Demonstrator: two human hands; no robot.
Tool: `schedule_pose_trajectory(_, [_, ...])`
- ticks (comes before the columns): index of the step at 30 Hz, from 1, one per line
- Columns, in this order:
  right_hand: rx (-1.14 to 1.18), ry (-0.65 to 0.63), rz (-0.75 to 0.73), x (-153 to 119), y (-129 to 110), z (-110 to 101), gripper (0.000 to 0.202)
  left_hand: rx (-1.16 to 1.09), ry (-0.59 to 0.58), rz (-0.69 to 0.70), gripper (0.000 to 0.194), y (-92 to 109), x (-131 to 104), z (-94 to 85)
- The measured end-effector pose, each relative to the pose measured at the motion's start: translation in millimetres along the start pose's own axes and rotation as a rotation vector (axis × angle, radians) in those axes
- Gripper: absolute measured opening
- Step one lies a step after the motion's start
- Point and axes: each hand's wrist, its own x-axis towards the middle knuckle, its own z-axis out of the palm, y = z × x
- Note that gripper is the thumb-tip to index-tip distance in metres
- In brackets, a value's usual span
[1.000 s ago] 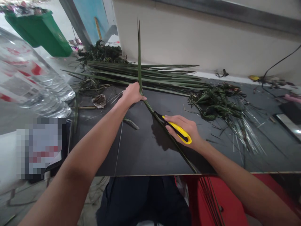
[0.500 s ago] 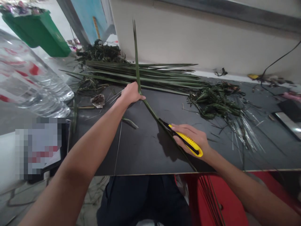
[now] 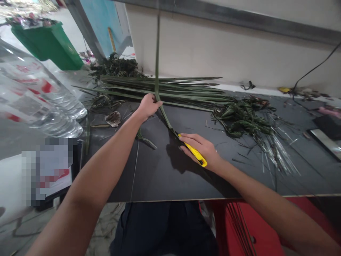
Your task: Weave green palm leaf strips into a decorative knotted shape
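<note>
A long green palm leaf strip [image 3: 164,114] runs up from the tabletop and bends at my left hand [image 3: 148,106], whose fingers pinch it; its upper part stands nearly upright. My right hand [image 3: 201,149] is wrapped round a yellow utility knife [image 3: 195,152]. The black front end of the knife lies against the strip's lower end, so the exact contact of the blade cannot be made out. Behind my left hand lies a bundle of long green leaves [image 3: 186,93]. A short plaited green piece [image 3: 146,140] rests beneath my left forearm.
Woven green pieces [image 3: 245,119] with clear thin strips lie right of centre. Plastic water bottles [image 3: 53,106] stand at left, a green bin [image 3: 50,44] behind them. A phone-like object [image 3: 326,142] sits at far right. Below the table edge is a red stool [image 3: 255,227].
My right hand and the knife have moved up and left along the strip, closer to my left hand. The strip's lower tail no longer shows beyond the knife. My left hand stays gripping the strip.
</note>
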Motion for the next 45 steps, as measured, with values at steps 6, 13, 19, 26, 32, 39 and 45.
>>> schedule_pose_trajectory(6, [-0.001,-0.041,0.004,3.4,5.3,7.9,0.031,-0.219,-0.258,-0.027,0.085,8.5,-14.2,6.6])
schedule_pose_trajectory(13, [0.073,0.019,0.095,1.8,1.2,6.2,0.03,0.24,-0.303,-0.02,0.158,16.4,-14.2,4.3])
schedule_pose_trajectory(19, [0.107,0.074,0.199,3.0,1.4,4.6,0.025,0.583,-0.172,-0.079,0.141,45.3,-36.6,-0.6])
schedule_pose_trajectory(26, [0.124,0.056,0.159,3.4,5.6,1.8,0.023,0.634,-0.434,-0.093,0.061,51.2,-33.3,7.3])
schedule_pose_trajectory(32, [0.14,-0.01,0.153,3.8,7.5,-6.5,0.028,0.692,-0.436,-0.075,0.051,48.1,-31.1,10.8])
schedule_pose_trajectory(39, [0.118,-0.047,0.147,-7.4,2.6,-18.9,0.032,0.707,-0.474,-0.101,0.058,56.4,-34.2,11.7])
schedule_pose_trajectory(45, [0.125,-0.066,0.173,-17.6,-2.9,-24.9,0.033,0.793,-0.525,-0.097,0.063,59.1,-33.3,8.1])
